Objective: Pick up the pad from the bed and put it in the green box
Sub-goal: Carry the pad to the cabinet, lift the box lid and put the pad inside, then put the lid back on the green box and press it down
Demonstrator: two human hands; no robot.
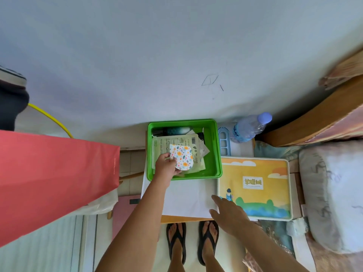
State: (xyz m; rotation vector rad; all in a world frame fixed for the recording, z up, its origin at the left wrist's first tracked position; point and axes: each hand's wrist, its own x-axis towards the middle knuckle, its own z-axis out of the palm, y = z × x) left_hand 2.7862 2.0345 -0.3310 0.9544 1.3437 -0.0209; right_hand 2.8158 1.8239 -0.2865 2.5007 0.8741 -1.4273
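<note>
Left hand (165,166) grip closed on the floral pad (181,157), held over the green box (215,154) interior, just above the packets; release is straight down. Right hand (227,213) open, empty, well apart.
</note>
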